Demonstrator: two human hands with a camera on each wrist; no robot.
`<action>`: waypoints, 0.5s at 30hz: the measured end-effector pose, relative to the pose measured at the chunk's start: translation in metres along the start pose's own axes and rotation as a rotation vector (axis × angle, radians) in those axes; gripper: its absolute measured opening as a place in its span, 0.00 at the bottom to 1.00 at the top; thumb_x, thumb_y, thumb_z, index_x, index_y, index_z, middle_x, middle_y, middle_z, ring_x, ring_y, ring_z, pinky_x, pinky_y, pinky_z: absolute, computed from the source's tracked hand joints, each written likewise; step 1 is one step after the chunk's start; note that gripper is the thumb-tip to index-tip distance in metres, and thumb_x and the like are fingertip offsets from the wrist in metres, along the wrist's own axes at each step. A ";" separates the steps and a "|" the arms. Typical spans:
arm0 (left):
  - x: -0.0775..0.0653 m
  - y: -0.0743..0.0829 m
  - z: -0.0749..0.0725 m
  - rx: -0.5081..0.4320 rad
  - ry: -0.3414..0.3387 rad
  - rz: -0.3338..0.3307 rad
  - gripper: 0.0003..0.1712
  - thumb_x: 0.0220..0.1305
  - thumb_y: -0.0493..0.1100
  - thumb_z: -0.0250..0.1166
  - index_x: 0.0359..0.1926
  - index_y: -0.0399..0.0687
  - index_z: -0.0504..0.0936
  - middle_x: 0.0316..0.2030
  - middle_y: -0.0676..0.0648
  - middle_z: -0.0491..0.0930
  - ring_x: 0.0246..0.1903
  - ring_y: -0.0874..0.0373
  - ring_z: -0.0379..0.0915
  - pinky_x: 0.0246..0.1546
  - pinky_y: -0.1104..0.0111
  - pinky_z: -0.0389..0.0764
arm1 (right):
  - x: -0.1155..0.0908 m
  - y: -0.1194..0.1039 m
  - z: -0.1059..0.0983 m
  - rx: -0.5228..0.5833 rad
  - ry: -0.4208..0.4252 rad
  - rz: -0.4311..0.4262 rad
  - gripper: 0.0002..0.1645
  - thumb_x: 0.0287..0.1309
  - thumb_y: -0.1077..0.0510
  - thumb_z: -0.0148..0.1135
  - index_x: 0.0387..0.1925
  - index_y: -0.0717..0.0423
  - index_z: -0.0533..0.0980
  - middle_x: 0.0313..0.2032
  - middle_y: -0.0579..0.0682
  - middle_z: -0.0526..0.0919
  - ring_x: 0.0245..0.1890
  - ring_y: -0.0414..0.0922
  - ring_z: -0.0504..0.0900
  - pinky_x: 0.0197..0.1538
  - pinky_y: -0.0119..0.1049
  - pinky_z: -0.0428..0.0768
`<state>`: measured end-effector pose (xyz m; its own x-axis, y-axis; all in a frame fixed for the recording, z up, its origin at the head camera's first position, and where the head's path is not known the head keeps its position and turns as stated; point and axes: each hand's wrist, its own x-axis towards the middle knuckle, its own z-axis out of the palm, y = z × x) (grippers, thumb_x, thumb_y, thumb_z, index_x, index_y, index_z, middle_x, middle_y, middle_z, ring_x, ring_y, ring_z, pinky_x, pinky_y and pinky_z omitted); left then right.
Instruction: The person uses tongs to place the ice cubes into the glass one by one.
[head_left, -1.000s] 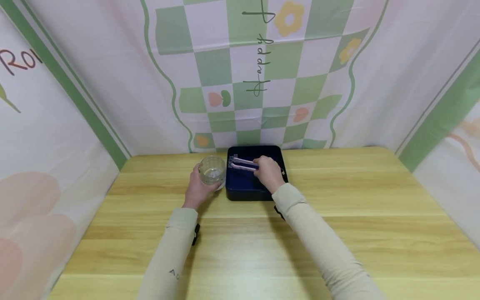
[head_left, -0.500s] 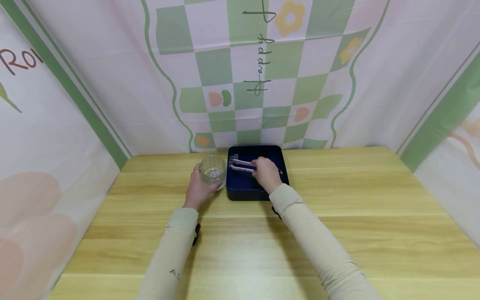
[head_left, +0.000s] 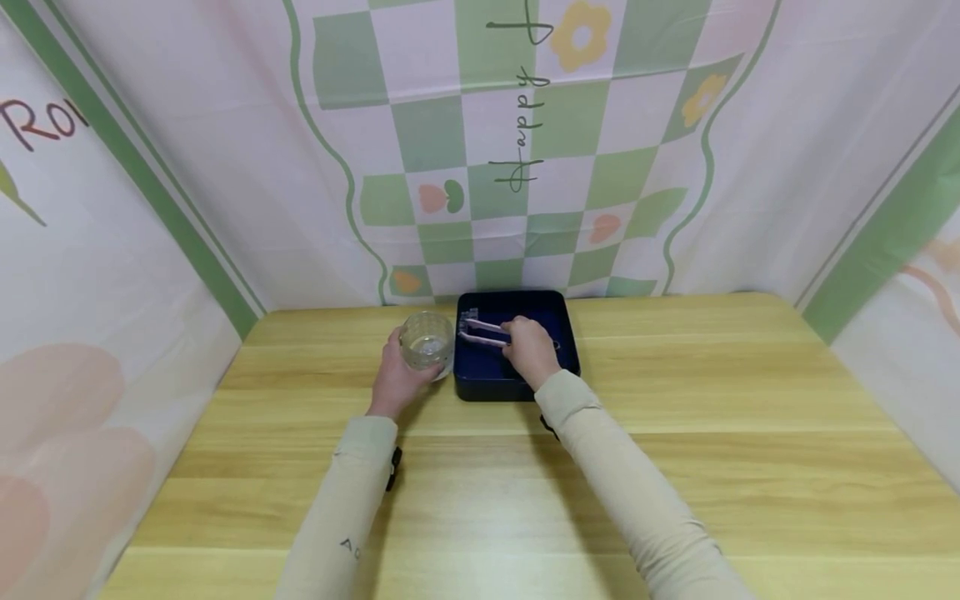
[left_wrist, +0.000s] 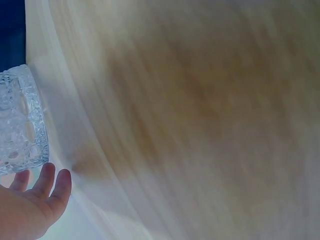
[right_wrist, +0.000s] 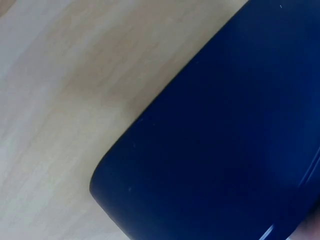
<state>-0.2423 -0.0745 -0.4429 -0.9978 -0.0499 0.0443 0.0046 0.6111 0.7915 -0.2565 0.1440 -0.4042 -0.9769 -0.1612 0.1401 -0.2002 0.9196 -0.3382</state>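
Note:
My left hand (head_left: 401, 379) holds a clear patterned glass (head_left: 427, 342) that stands just left of a dark blue tray (head_left: 491, 389). In the left wrist view, the glass (left_wrist: 22, 120) shows at the left edge, with fingertips close against its side. Above the tray, my right hand (head_left: 531, 348) grips a pair of pale pink tongs (head_left: 483, 339). Their tips point left, at a small cluster of clear pieces (head_left: 468, 315) by the tray's left wall. Whether the tips hold a piece is too small to tell. The right wrist view shows mostly the tray's outer wall (right_wrist: 200, 140).
Tray and glass stand near the back of a wooden table (head_left: 465, 500), close to a patterned curtain (head_left: 525, 208). A small gold ring-like object (head_left: 557, 344) shows in the tray beside my right hand. More curtain hangs on both sides.
My right hand has shifted slightly left with the tongs, whose tips stay near the clear pieces. The left hand and glass stay in place.

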 end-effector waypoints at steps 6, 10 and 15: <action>0.001 0.000 0.001 0.000 -0.002 -0.002 0.56 0.48 0.47 0.74 0.72 0.44 0.50 0.66 0.36 0.61 0.66 0.41 0.61 0.66 0.46 0.66 | 0.001 0.002 0.000 0.000 -0.003 -0.010 0.21 0.54 0.65 0.64 0.52 0.61 0.79 0.47 0.59 0.83 0.47 0.55 0.82 0.50 0.45 0.82; 0.001 0.000 0.001 0.001 -0.002 -0.009 0.56 0.48 0.48 0.74 0.72 0.45 0.50 0.66 0.36 0.61 0.66 0.41 0.61 0.66 0.46 0.66 | 0.002 0.004 0.000 0.009 -0.019 -0.011 0.21 0.55 0.66 0.63 0.52 0.61 0.79 0.47 0.59 0.83 0.47 0.55 0.82 0.50 0.45 0.82; 0.001 -0.001 0.001 0.010 -0.003 -0.016 0.56 0.48 0.49 0.74 0.72 0.45 0.50 0.66 0.36 0.61 0.66 0.41 0.61 0.66 0.45 0.66 | 0.002 0.003 0.000 0.030 -0.042 -0.002 0.21 0.55 0.67 0.61 0.52 0.60 0.79 0.47 0.58 0.83 0.48 0.55 0.81 0.52 0.45 0.81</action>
<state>-0.2436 -0.0739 -0.4442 -0.9979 -0.0573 0.0299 -0.0119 0.6180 0.7861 -0.2589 0.1468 -0.4052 -0.9786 -0.1784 0.1023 -0.2038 0.9080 -0.3661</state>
